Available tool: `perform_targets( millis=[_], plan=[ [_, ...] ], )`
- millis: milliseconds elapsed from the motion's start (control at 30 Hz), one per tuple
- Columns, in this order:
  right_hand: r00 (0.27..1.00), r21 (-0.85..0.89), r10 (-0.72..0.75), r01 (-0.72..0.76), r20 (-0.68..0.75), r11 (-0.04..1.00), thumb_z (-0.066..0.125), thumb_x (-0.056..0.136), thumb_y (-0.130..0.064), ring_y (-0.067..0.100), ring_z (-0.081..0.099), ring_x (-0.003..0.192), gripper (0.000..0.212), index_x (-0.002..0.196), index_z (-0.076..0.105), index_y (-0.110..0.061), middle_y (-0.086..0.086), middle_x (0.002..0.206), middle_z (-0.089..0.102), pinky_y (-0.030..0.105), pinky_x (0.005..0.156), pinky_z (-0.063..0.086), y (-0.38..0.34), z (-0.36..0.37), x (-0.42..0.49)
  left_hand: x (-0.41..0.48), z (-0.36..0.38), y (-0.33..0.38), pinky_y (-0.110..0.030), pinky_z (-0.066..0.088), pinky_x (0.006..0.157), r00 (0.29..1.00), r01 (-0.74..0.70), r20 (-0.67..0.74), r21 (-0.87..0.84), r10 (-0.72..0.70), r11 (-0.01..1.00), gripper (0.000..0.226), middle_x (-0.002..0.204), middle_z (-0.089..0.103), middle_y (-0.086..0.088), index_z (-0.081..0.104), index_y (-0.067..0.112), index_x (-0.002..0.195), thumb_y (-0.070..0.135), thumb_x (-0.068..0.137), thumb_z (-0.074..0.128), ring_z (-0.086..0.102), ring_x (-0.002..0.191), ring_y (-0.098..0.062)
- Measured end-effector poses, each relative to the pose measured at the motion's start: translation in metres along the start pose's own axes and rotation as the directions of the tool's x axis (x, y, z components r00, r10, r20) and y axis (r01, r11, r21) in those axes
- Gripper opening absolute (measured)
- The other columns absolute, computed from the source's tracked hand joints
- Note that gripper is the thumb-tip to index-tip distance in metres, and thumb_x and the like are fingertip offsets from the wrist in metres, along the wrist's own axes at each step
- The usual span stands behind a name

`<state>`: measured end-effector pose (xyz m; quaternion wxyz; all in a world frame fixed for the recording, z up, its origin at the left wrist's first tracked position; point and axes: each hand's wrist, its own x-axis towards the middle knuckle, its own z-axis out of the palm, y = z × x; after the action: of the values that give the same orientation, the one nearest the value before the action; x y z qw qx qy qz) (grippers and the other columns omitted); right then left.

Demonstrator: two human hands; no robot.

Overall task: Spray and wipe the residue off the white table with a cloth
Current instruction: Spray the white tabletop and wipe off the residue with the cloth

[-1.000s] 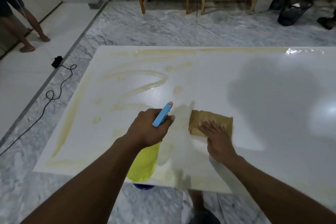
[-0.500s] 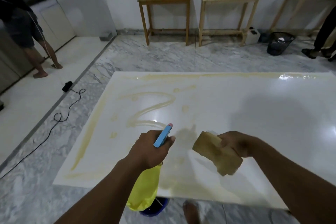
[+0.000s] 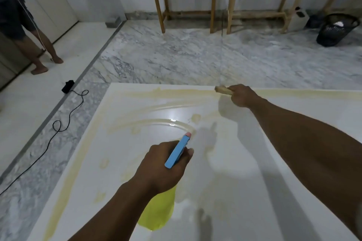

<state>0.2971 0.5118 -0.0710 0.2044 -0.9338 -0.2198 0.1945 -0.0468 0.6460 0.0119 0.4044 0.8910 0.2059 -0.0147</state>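
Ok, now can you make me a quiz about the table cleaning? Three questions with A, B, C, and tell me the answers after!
1. Where on the table is the cloth?
A. at the far edge
B. at the near edge
C. in the very middle

2. What colour is the body of the spray bottle?
A. red
B. yellow
C. black

3. What is the left hand doing?
A. lying flat on the table
B. hanging loose with nothing in it
C. gripping the spray bottle

Answers:
1. A: the right hand holds the cloth on the streaky yellowish strip along the far edge.
2. B: the body below the left hand is yellow; only the top part is blue.
3. C: its fingers curl round the bottle's neck, with the nozzle aimed across the table.
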Motion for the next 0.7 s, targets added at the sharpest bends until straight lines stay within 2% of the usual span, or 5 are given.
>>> perform_targets(
  millis=[100,200,467,567,700],
  plan=[
    [0.988,-0.133,-0.092,0.109,0.126,0.985,0.042,0.095,-0.007,0.032,0.033,0.145,0.057,0.15,0.041,-0.022,0.008,0.158,0.036,0.043,0.115,0.03,0.013,0.066,0.007,0.01,0.003,-0.01,-0.056,0.056,0.064,1.0,0.021,0.019,-0.012,-0.021,1.0,0.042,0.067,0.06,-0.011,0.053,0.02,0.072,0.054,0.096,0.058,0.068,0.061,-0.035],
    [0.987,-0.224,-0.157,0.147,-0.024,0.963,0.041,0.092,-0.004,0.026,0.013,0.153,0.065,0.152,0.035,-0.029,-0.003,0.164,0.025,0.057,0.119,0.011,0.024,0.117,-0.02,0.007,0.005,-0.021,-0.056,0.056,0.066,0.998,0.044,0.04,0.004,-0.045,0.999,0.045,0.067,0.059,-0.013,0.05,0.016,0.072,0.053,0.098,0.057,0.067,0.062,-0.036],
    [0.972,-0.123,-0.227,0.217,-0.068,0.968,0.04,0.088,-0.005,0.026,0.02,0.152,0.065,0.147,0.045,-0.03,-0.004,0.16,0.035,0.059,0.118,0.013,0.034,0.17,-0.167,-0.05,-0.006,-0.032,-0.053,0.058,0.072,0.998,0.048,0.025,0.087,-0.05,0.995,0.044,0.065,0.066,-0.01,0.054,0.015,0.071,0.048,0.098,0.06,0.071,0.06,-0.027],
    [0.969,-0.108,-0.234,0.225,-0.077,0.968,0.034,0.083,-0.012,0.025,0.022,0.152,0.068,0.146,0.046,-0.032,-0.006,0.159,0.035,0.058,0.118,0.013,0.029,0.202,-0.252,-0.094,-0.013,-0.03,-0.043,0.061,0.07,0.999,0.025,0.036,0.095,-0.029,0.995,0.044,0.065,0.068,-0.011,0.056,0.009,0.076,0.046,0.099,0.059,0.073,0.055,-0.02],
    [0.964,-0.062,-0.244,0.239,-0.103,0.969,0.039,0.08,-0.009,0.022,0.024,0.15,0.069,0.143,0.049,-0.035,-0.01,0.156,0.038,0.058,0.117,0.017,0.022,0.249,-0.364,-0.167,-0.017,-0.041,-0.036,0.058,0.064,0.998,0.023,0.053,0.072,-0.026,0.997,0.044,0.06,0.063,-0.007,0.054,0.007,0.076,0.044,0.1,0.06,0.073,0.054,-0.019]
  ],
)
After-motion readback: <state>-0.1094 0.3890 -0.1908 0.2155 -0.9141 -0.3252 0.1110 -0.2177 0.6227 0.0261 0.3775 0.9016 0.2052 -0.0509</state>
